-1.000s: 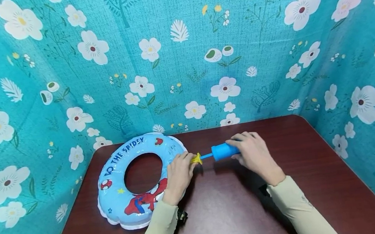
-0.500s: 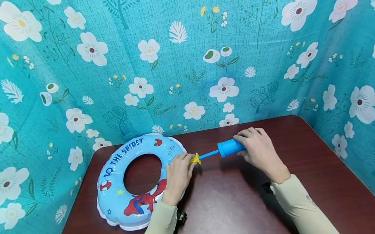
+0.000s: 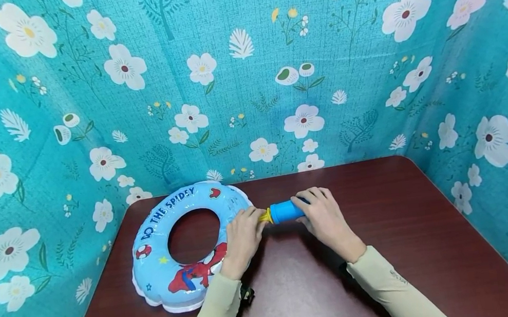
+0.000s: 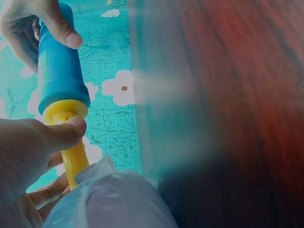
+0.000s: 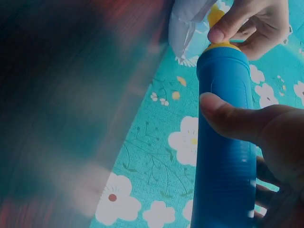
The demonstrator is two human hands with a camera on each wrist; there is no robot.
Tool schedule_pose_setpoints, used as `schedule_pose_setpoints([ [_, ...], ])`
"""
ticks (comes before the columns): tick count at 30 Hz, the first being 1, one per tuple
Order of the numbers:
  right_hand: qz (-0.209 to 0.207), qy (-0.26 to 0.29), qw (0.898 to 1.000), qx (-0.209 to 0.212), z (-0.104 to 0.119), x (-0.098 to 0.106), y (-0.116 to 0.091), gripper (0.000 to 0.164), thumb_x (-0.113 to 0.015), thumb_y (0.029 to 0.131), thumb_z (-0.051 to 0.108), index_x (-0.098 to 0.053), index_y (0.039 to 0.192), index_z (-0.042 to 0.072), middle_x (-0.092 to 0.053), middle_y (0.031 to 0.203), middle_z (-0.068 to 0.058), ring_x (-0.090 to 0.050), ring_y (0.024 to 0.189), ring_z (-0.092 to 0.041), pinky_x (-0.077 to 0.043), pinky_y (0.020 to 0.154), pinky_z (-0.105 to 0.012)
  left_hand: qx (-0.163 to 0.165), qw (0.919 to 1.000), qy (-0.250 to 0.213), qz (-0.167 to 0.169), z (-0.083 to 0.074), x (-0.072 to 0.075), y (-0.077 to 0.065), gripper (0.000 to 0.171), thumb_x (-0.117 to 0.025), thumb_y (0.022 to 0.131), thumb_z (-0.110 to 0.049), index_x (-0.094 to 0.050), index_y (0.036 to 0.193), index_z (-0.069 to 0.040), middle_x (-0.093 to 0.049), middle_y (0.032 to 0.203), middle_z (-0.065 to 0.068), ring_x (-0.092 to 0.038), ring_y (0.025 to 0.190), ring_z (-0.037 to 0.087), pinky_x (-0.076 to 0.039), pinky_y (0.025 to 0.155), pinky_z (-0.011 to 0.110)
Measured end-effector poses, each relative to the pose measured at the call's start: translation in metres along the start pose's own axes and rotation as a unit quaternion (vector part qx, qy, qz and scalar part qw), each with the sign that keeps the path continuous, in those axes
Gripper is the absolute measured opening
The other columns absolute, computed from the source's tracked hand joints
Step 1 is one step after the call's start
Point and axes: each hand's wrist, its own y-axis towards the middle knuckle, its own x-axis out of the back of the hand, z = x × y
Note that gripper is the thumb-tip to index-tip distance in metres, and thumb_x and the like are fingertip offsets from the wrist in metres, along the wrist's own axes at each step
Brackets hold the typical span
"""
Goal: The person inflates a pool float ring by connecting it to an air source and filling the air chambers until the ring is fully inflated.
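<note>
A blue hand air pump (image 3: pixel 284 212) lies level between my two hands, above the table. My right hand (image 3: pixel 327 221) grips its barrel, thumb laid along the side, as the right wrist view shows with the long blue barrel (image 5: pixel 223 175). Pinched by my left hand (image 3: pixel 243 240) is the yellow nozzle (image 4: pixel 75 164), its flange right against the barrel's ribbed end. No rod shows between them. A light blue inflatable swim ring (image 3: pixel 154 272) with red cartoon figures and lettering lies beside and under my left hand. In the left wrist view the nozzle's tip meets the ring's clear plastic (image 4: pixel 118 204).
The dark red-brown table (image 3: pixel 305 287) spreads under both arms. A turquoise flowered cloth (image 3: pixel 238 93) hangs behind and on both sides, close along the table's edges. A small black device (image 3: pixel 247 294) sits under my left wrist.
The right hand first drew the barrel away to the right, baring more blue rod, then pushed it left against the yellow flange, hiding the rod. Left hand and ring stay nearly still.
</note>
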Motion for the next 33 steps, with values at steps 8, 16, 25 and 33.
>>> schedule_pose_setpoints([
  [8, 0.006, 0.010, 1.000, -0.026, -0.027, 0.017, 0.001, 0.060, -0.101, 0.073, 0.022, -0.078, 0.127, 0.011, -0.077, 0.123, -0.010, -0.066, 0.116, -0.033, -0.051, 0.104, -0.053, 0.005, 0.9999, 0.009, 0.003, 0.003, 0.001, 0.000, 0.020, -0.078, 0.100, -0.030, -0.079, 0.117, -0.019, -0.075, 0.104, -0.002, -0.069, 0.085, 0.021, -0.058, 0.060, 0.036],
  [16, -0.019, 0.009, 0.997, -0.068, -0.064, 0.042, -0.005, 0.062, -0.103, 0.067, 0.010, -0.079, 0.124, 0.006, -0.078, 0.119, -0.015, -0.068, 0.116, -0.037, -0.047, 0.109, -0.059, 0.022, 0.9997, 0.007, 0.010, 0.003, 0.003, 0.001, 0.024, -0.079, 0.098, -0.031, -0.079, 0.119, -0.018, -0.076, 0.108, -0.001, -0.070, 0.089, 0.021, -0.059, 0.061, 0.036],
  [25, -0.001, -0.003, 0.999, -0.047, -0.056, 0.042, -0.003, 0.060, -0.103, 0.069, 0.017, -0.079, 0.124, 0.007, -0.078, 0.119, -0.014, -0.069, 0.114, -0.037, -0.048, 0.104, -0.059, 0.014, 0.9998, 0.012, 0.007, 0.002, 0.002, 0.000, 0.025, -0.081, 0.097, -0.031, -0.079, 0.118, -0.017, -0.076, 0.107, -0.002, -0.070, 0.087, 0.021, -0.057, 0.059, 0.034],
  [33, 0.009, -0.012, 1.000, -0.017, -0.023, 0.021, 0.002, 0.058, -0.101, 0.074, 0.026, -0.079, 0.126, 0.011, -0.078, 0.122, -0.011, -0.068, 0.113, -0.033, -0.050, 0.100, -0.056, 0.001, 0.9999, 0.016, -0.002, -0.002, 0.000, 0.002, 0.021, -0.080, 0.098, -0.028, -0.080, 0.117, -0.018, -0.076, 0.104, -0.004, -0.069, 0.084, 0.019, -0.056, 0.058, 0.033],
])
